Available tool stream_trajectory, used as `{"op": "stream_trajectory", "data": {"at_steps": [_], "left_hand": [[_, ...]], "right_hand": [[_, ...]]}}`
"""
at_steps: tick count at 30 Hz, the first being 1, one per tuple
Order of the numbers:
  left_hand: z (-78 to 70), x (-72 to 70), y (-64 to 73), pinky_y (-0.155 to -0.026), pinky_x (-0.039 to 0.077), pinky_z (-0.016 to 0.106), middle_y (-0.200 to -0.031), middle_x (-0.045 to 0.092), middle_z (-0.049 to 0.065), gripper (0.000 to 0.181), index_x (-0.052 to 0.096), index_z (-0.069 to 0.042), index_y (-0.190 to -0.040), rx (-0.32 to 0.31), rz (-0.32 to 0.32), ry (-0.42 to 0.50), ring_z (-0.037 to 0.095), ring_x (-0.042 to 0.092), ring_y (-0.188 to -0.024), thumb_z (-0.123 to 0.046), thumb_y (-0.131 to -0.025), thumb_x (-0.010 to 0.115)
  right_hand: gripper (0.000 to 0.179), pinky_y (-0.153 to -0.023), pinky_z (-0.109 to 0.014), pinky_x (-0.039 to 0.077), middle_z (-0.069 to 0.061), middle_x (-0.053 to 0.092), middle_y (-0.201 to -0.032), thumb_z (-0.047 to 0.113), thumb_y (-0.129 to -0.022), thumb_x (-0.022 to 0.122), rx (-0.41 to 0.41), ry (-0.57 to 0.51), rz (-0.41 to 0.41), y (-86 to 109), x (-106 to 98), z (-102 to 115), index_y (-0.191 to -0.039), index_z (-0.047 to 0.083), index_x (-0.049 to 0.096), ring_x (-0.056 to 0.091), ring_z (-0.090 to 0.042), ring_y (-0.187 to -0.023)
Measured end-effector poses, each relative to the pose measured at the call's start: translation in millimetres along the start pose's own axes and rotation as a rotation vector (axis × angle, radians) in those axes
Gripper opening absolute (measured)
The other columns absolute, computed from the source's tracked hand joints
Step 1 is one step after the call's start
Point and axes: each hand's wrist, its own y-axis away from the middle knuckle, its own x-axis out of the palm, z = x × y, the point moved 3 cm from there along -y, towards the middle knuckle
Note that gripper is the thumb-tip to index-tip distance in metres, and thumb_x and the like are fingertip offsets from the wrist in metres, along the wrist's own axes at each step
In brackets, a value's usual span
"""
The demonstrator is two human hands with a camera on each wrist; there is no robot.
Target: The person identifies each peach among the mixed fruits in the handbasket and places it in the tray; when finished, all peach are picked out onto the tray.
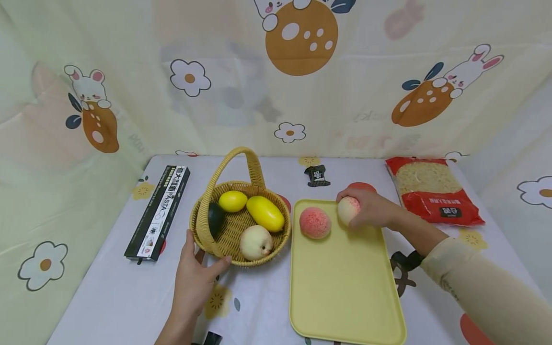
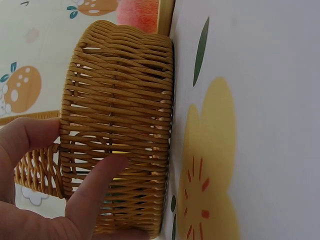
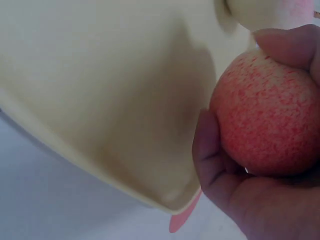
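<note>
My left hand (image 1: 196, 275) holds the near left side of a wicker basket (image 1: 200, 211), thumb and fingers spread against its outer wall. Up close in the left wrist view, the fingertips meet the woven wall (image 2: 120, 90) and rim. Inside lie a lemon (image 1: 233, 201), a longer yellow fruit (image 1: 265, 213), a dark green fruit (image 1: 215, 219) partly behind the handle, and a pale peach (image 1: 256, 243). My right hand (image 1: 371, 208) grips a pink-and-cream peach (image 3: 272, 112) over the far right corner of a yellow tray (image 1: 345, 287). Another pink peach (image 1: 315, 223) rests on the tray's far left.
Left of the basket lies a black-and-white pasta box (image 1: 157, 213). A red bag of pale food (image 1: 435, 191) is at the far right. Behind the tray sits a small black packet (image 1: 317, 176). A patterned curtain (image 1: 233, 115) hangs along the table's back edge.
</note>
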Motion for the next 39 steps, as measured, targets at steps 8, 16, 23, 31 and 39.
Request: {"op": "stream_trajectory", "data": {"at_steps": [8, 16, 23, 31, 39], "left_hand": [[1.4, -0.8, -0.9, -0.127, 0.032, 0.055, -0.178, -0.008, 0.012, 0.124, -0.007, -0.013, -0.17, 0.009, 0.006, -0.003, 0.048, 0.021, -0.16, -0.008, -0.088, 0.085], [1.4, -1.5, -0.5, -0.127, 0.032, 0.054, -0.178, -0.007, 0.012, 0.124, -0.007, -0.013, -0.17, 0.009, 0.004, 0.003, 0.047, 0.021, -0.161, -0.009, -0.087, 0.085], [1.3, -1.7, 0.8, -0.127, 0.033, 0.051, -0.179, -0.006, 0.009, 0.124, -0.006, -0.015, -0.171, 0.004, 0.003, 0.015, 0.044, 0.021, -0.162, -0.01, -0.087, 0.086], [1.1, -1.7, 0.1, -0.127, 0.033, 0.052, -0.179, -0.007, 0.009, 0.124, -0.006, -0.015, -0.171, 0.013, 0.009, 0.019, 0.044, 0.021, -0.162, -0.01, -0.088, 0.086], [1.2, -1.3, 1.0, -0.127, 0.033, 0.051, -0.179, -0.007, 0.009, 0.123, -0.006, -0.015, -0.171, 0.01, 0.009, 0.023, 0.043, 0.021, -0.162, -0.01, -0.088, 0.085]], "right_hand": [[0.066, -0.075, -0.033, 0.06, -0.012, 0.065, -0.116, 0.013, -0.066, 0.091, 0.017, 0.152, -0.023, 2.6, 10, 0, -0.126, 0.011, 0.062, 0.061, -0.027, -0.099], [0.072, -0.076, -0.038, 0.06, -0.017, 0.067, -0.121, 0.011, -0.064, 0.091, -0.014, 0.279, -0.084, 4.1, 19, 6, -0.131, 0.008, 0.063, 0.06, -0.029, -0.102], [0.081, -0.077, -0.041, 0.061, -0.02, 0.06, -0.131, 0.018, -0.068, 0.091, 0.058, 0.307, -0.094, 9.0, 26, 8, -0.142, 0.01, 0.059, 0.059, -0.032, -0.108], [0.081, -0.078, -0.041, 0.062, -0.019, 0.062, -0.132, 0.025, -0.073, 0.09, 0.049, 0.331, -0.102, 12.9, 24, 10, -0.146, 0.011, 0.057, 0.06, -0.031, -0.107], [0.078, -0.091, -0.054, 0.061, -0.019, 0.065, -0.134, 0.033, -0.077, 0.091, -0.019, 0.357, -0.137, 16.7, 20, 17, -0.143, 0.007, 0.06, 0.059, -0.034, -0.115]]}}
